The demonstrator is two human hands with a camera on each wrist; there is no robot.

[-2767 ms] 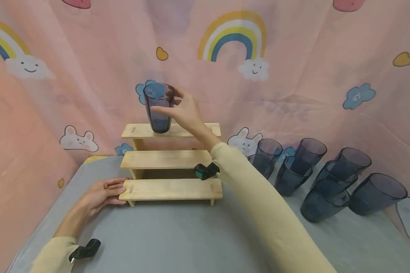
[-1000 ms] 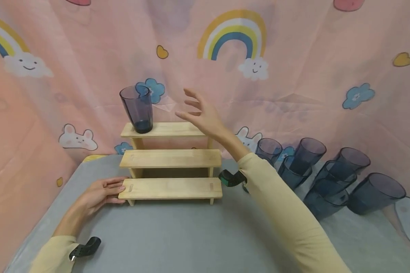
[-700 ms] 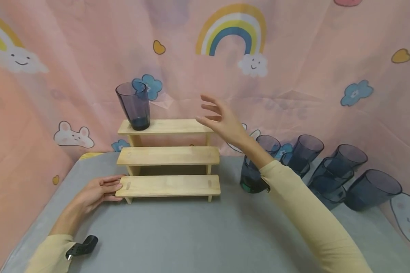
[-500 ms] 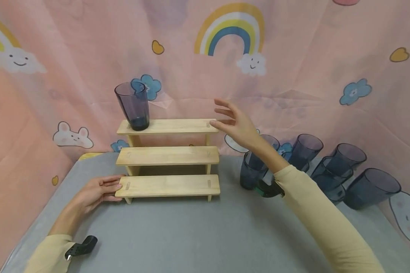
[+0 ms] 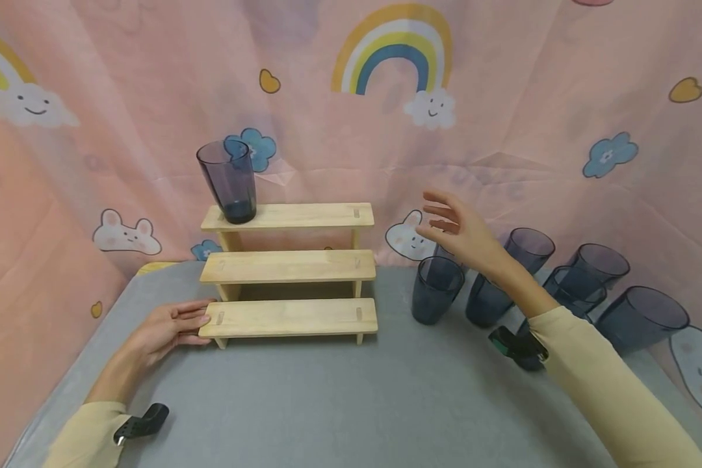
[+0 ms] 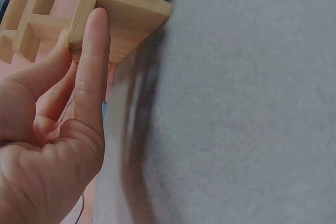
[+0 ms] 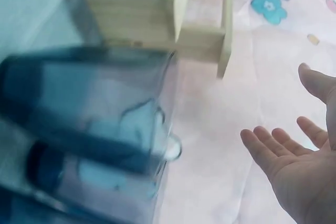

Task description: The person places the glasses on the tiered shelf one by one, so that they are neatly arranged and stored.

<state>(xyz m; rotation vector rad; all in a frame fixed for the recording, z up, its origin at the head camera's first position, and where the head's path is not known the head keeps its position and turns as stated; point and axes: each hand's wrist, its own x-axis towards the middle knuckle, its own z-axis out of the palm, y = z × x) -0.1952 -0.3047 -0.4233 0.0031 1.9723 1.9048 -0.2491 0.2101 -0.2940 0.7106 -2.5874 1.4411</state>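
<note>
A three-tier wooden shelf (image 5: 286, 318) stands on the grey cloth. My left hand (image 5: 166, 331) pinches the left end of its lowest board; in the left wrist view the hand (image 6: 58, 129) has digits on both faces of that board (image 6: 134, 6). A tinted drinking glass (image 5: 231, 185) sits upright on the left end of the top tier. My right hand (image 5: 468, 234), empty with its fingers spread, hangs in the air over the group of glasses on the right. One glass (image 5: 435, 296) stands just left of and below that hand. Blurred glasses (image 7: 84, 103) lie beside the hand in the right wrist view.
Several more tinted glasses stand at the right, such as one glass (image 5: 643, 318) at the far right and one (image 5: 602, 260) behind it; my right forearm partly covers the group. A pink printed curtain (image 5: 503, 97) hangs behind the cloth-covered table (image 5: 327, 403).
The glass was set on the top tier's left end and let go. My right hand then moved right and lower, over the other glasses. The left hand has stayed at the shelf.
</note>
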